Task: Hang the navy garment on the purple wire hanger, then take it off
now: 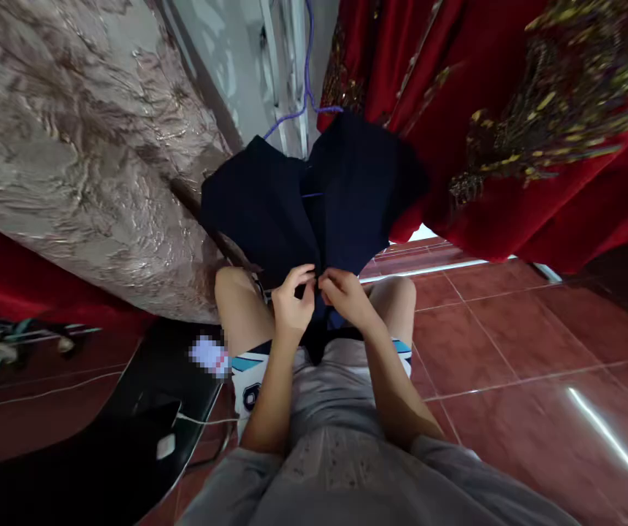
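A dark navy garment point(303, 204) hangs on a purple hanger point(306, 95) in front of me, its lower part draped over my knees. My left hand point(290, 301) pinches the garment's front edge with curled fingers. My right hand point(345, 296) pinches the opposite edge, fingertips touching the left hand's. Both hands meet at the garment's centre seam, just above my lap. What lies between the fingertips is too small to make out.
A beige embroidered cloth point(73, 146) hangs at the left. Red fabric with gold embroidery point(511, 124) hangs at the right. A black surface point(128, 424) with a white cable and a small white object sits at the lower left. Red floor tiles point(511, 351) spread to the right.
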`<state>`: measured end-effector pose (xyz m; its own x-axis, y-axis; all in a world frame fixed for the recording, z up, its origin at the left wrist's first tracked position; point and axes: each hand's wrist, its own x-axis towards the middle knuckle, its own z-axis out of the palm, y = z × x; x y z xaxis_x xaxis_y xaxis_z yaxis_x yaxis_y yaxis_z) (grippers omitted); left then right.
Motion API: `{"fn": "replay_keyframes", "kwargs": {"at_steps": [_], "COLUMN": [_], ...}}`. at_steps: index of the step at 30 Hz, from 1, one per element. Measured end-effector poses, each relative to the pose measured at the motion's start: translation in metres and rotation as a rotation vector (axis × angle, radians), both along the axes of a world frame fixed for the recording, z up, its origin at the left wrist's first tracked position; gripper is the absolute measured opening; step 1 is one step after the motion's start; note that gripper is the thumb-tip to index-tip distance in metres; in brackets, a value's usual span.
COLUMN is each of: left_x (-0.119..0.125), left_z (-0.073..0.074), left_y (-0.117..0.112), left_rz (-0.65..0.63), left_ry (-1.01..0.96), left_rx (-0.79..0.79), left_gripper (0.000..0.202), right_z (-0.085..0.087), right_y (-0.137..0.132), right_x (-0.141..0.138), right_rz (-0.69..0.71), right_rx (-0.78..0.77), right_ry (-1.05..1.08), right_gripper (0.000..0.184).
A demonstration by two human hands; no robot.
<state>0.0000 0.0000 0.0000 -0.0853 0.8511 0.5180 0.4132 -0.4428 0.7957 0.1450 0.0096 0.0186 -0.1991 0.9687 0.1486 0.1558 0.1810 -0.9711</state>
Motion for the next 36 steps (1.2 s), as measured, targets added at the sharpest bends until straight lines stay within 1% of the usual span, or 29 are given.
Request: {"fn": "replay_keyframes", "kwargs": {"at_steps": [3, 5, 6, 8, 11, 13, 15, 16, 17, 18, 19, 20, 22, 24, 25, 26, 27, 29, 31, 33, 34, 36], "left_x": [0.007, 0.011, 0.012, 0.015, 0.016, 0.015, 0.012, 0.010, 0.007, 0.003, -0.001, -0.005, -0.013, -0.016, -0.016, -0.015, -0.013, -0.008, -0.006, -0.011, -0.018, -0.040], "left_z": [0.002, 0.000, -0.001, -0.008, -0.022, -0.029, -0.030, -0.026, -0.019, -0.009, 0.005, 0.022, 0.061, 0.100, 0.118, 0.132, 0.142, 0.154, 0.158, 0.160, 0.161, 0.164], "left_y": [-0.001, 0.000, 0.002, 0.008, 0.019, 0.024, 0.027, 0.027, 0.027, 0.028, 0.030, 0.033, 0.044, 0.061, 0.070, 0.078, 0.085, 0.095, 0.099, 0.102, 0.105, 0.116], "left_rz": [0.029, 0.031, 0.029, 0.034, 0.049, 0.038, -0.003, -0.044, -0.098, -0.153, -0.200, -0.228, -0.214, -0.146, -0.129, -0.114, -0.108, -0.121, -0.152, -0.162, -0.147, -0.085], "left_ry": [-0.065, -0.105, -0.121, -0.118, -0.071, -0.048, -0.024, -0.001, 0.026, 0.047, 0.058, 0.058, 0.041, 0.071, 0.110, 0.148, 0.186, 0.247, 0.279, 0.262, 0.227, 0.102], "left_rx": [-0.006, -0.003, 0.001, 0.018, 0.041, 0.038, 0.018, -0.002, -0.024, -0.038, -0.034, -0.002, 0.148, 0.332, 0.393, 0.438, 0.465, 0.477, 0.455, 0.423, 0.406, 0.373], "left_gripper": [0.027, 0.028, 0.027, 0.025, 0.019, 0.016, 0.015, 0.016, 0.018, 0.020, 0.024, 0.028, 0.033, 0.032, 0.029, 0.026, 0.025, 0.026, 0.029, 0.031, 0.032, 0.033], "right_z": [0.004, 0.013, 0.021, 0.044, 0.090, 0.120, 0.139, 0.144, 0.147, 0.146, 0.144, 0.141, 0.137, 0.137, 0.139, 0.141, 0.142, 0.141, 0.129, 0.106, 0.093, 0.069], "right_y": [-0.001, 0.006, 0.012, 0.032, 0.070, 0.090, 0.099, 0.100, 0.098, 0.095, 0.091, 0.088, 0.082, 0.079, 0.078, 0.078, 0.079, 0.082, 0.088, 0.094, 0.096, 0.097], "right_x": [0.000, 0.000, -0.001, -0.001, -0.005, -0.009, -0.014, -0.016, -0.018, -0.019, -0.018, -0.018, -0.015, -0.011, -0.010, -0.008, -0.007, -0.005, -0.003, -0.003, -0.003, -0.006], "right_rz": [0.022, 0.014, 0.002, -0.039, -0.114, -0.146, -0.152, -0.149, -0.146, -0.142, -0.138, -0.134, -0.122, -0.101, -0.088, -0.077, -0.071, -0.092, -0.164, -0.256, -0.290, -0.302], "right_rx": [-0.166, -0.224, -0.230, -0.177, -0.014, 0.072, 0.121, 0.135, 0.146, 0.154, 0.158, 0.161, 0.176, 0.211, 0.234, 0.259, 0.284, 0.331, 0.373, 0.387, 0.375, 0.321], "right_ry": [0.147, 0.234, 0.271, 0.342, 0.456, 0.487, 0.478, 0.466, 0.454, 0.441, 0.428, 0.416, 0.390, 0.364, 0.350, 0.335, 0.320, 0.286, 0.235, 0.153, 0.110, 0.057], "right_gripper": [0.023, 0.025, 0.027, 0.028, 0.030, 0.035, 0.038, 0.040, 0.040, 0.040, 0.040, 0.039, 0.039, 0.039, 0.038, 0.037, 0.037, 0.035, 0.033, 0.031, 0.030, 0.028]}}
